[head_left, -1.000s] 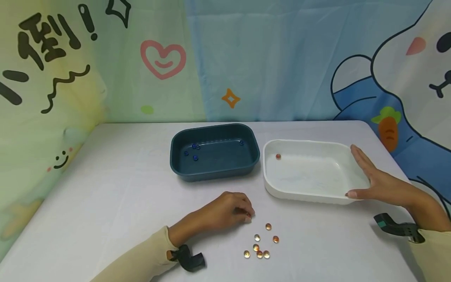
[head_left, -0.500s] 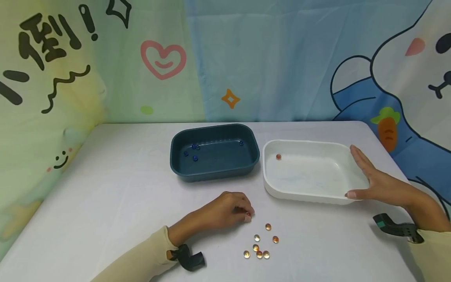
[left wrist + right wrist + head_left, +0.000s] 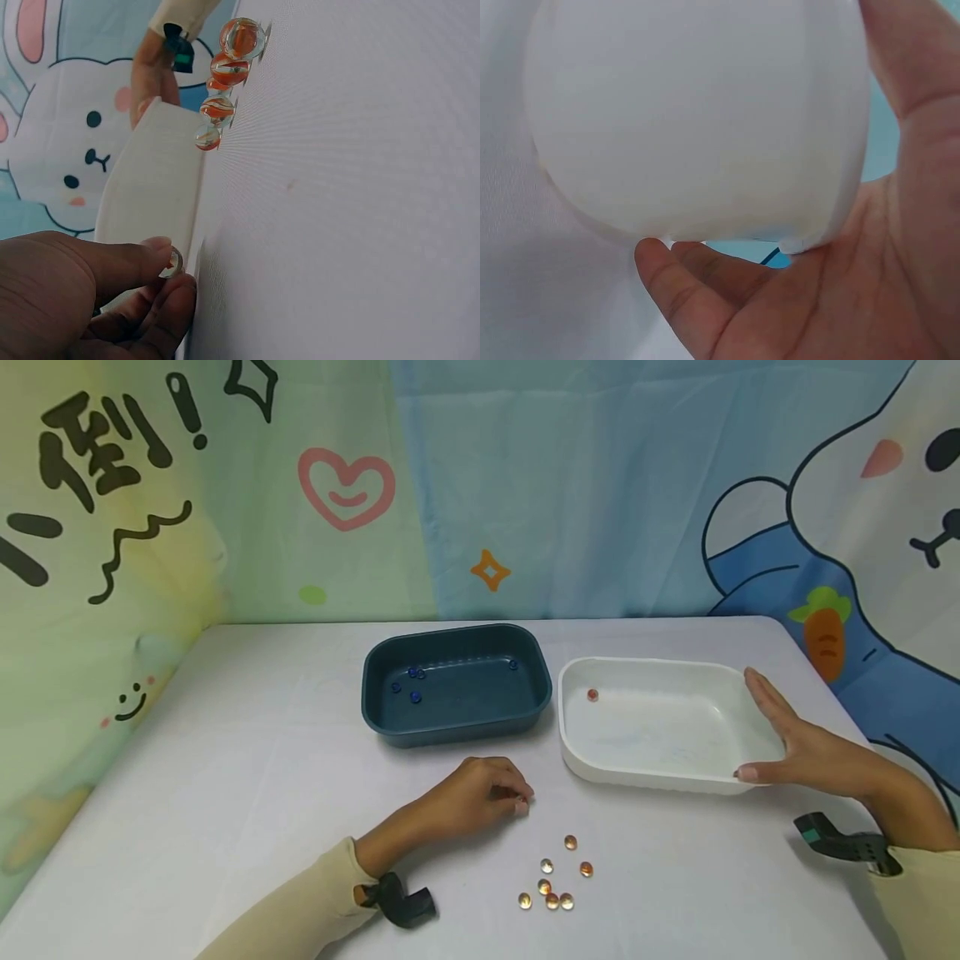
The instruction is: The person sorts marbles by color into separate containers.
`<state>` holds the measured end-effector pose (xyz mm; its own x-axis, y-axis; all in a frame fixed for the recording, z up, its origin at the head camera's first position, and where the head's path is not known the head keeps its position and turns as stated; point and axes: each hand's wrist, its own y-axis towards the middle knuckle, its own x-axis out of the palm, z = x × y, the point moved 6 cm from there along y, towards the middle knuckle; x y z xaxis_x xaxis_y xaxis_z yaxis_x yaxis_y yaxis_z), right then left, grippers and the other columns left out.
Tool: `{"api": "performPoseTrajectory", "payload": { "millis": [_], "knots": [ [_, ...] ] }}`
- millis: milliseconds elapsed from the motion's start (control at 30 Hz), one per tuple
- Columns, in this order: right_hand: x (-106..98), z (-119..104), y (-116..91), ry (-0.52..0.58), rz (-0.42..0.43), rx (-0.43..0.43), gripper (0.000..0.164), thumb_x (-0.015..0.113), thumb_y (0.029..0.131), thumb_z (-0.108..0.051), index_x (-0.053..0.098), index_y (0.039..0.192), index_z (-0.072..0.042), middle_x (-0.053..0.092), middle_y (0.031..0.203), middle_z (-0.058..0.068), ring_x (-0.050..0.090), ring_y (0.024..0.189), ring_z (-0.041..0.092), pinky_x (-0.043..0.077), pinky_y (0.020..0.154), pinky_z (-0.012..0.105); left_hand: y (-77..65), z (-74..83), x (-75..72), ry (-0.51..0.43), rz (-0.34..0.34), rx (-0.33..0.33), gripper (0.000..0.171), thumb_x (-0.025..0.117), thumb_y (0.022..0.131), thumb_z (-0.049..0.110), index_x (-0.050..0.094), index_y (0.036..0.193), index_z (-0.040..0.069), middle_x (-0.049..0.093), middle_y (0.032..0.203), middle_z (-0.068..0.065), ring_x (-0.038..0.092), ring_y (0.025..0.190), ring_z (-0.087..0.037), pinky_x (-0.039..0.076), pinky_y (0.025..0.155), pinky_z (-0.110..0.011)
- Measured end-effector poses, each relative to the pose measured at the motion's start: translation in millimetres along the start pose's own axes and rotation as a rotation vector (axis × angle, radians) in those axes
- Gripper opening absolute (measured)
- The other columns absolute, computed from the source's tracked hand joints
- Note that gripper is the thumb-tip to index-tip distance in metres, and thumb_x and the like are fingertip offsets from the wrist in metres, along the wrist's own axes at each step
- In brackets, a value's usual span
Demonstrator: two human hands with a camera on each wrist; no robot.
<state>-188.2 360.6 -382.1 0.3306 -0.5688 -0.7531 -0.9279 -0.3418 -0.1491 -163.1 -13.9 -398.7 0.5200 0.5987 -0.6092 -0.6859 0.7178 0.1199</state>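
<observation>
My left hand (image 3: 480, 789) pinches a glass marble (image 3: 174, 262) with orange inside between thumb and fingertips, just above the table, in front of the gap between two trays. To its lower right lie several clear glass marbles with orange swirls (image 3: 544, 887). At the right, my right hand (image 3: 806, 752) holds the end of a white tray (image 3: 652, 781), thumb on the front rim and fingers spread along the end wall. One orange marble (image 3: 592, 695) sits inside that tray. In the right wrist view, fingertips (image 3: 654, 255) touch the white tray's wall.
A dark teal tray (image 3: 457, 731) stands left of the white one, with several blue marbles (image 3: 416, 697) inside. Both trays rest on the white-covered table (image 3: 247, 760). Behind it hangs a printed cloth (image 3: 585, 485). Each wrist wears a black camera mount (image 3: 405, 906).
My left hand has risen slightly and moved a little back towards the trays, carrying the marble. The right hand, both trays and the loose marbles stay where they were.
</observation>
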Motion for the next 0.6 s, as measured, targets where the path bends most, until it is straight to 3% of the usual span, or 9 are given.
{"api": "performPoseTrajectory", "payload": {
  "millis": [300,600],
  "knots": [
    [-3.4,1.8,-0.5,-0.03,0.012,0.01,0.126,0.08,0.077,-0.028,-0.024,0.149,-0.033,-0.029,0.157,0.002,-0.013,0.139,0.051,0.02,0.079,0.081,5.2,-3.6,-4.5,-0.02,0.091,-0.048,0.013,0.071,0.087,0.0,0.074,0.1,0.001,0.067,0.094,0.002,0.06,0.091,-0.008,0.049,0.082,-0.024],
    [-0.3,-0.1,0.9,-0.013,0.011,-0.001,0.126,0.079,0.077,-0.026,-0.023,0.15,-0.032,-0.027,0.157,0.004,-0.011,0.139,0.052,0.02,0.08,0.08,12.3,-0.3,-7.8,-0.051,0.101,-0.071,0.016,0.068,0.088,-0.003,0.074,0.104,0.0,0.067,0.099,0.0,0.06,0.094,-0.009,0.05,0.083,-0.023]
  ]
}}
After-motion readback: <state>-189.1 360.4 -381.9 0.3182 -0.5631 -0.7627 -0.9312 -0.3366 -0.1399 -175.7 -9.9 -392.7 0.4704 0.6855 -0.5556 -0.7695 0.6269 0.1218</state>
